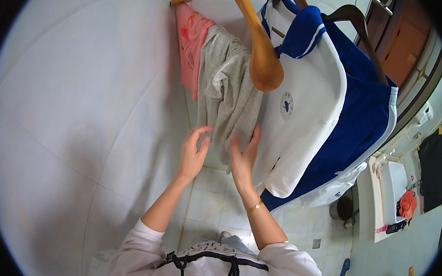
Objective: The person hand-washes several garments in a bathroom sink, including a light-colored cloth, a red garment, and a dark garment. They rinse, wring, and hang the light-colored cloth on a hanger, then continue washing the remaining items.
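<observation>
A light grey garment (228, 81) hangs in loose folds from the hanger. My left hand (192, 155) is beside its lower left edge, with thumb and fingers apart. Against its lower right part lies my right hand (244, 158), thumb and fingers spread over the cloth and not closed round it. A pink garment (190, 47) hangs just left of the grey one. Above both is a light wooden hanger (246, 15), whose wide right end sticks out in front of the cloth.
Close on the right hang a white top with a blue collar (307, 103) and a blue garment (368, 116) on dark hangers. A tiled wall (78, 101) runs along the left. Farther right are a white sink (393, 188), a dark bin (341, 207) and a blue slipper (344, 268).
</observation>
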`<act>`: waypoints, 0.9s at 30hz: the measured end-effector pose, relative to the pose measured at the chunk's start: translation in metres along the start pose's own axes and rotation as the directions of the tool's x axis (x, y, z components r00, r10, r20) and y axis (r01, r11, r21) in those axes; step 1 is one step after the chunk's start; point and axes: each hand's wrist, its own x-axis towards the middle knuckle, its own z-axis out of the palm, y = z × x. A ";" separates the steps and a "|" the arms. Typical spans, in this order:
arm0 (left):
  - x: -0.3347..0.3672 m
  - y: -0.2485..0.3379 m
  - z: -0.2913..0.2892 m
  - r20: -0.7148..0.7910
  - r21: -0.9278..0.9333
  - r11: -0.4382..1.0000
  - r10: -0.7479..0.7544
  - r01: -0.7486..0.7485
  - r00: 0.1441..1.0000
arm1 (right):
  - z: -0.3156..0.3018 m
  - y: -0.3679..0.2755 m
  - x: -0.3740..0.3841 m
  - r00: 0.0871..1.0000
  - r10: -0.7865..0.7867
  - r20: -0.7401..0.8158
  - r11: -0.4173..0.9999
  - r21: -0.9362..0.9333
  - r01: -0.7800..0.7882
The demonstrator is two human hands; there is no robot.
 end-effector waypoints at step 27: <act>-0.228 -0.202 0.130 0.528 -0.317 0.685 -0.447 0.656 0.722 | -0.037 0.090 -0.121 0.947 0.126 0.296 0.966 -0.256 -0.048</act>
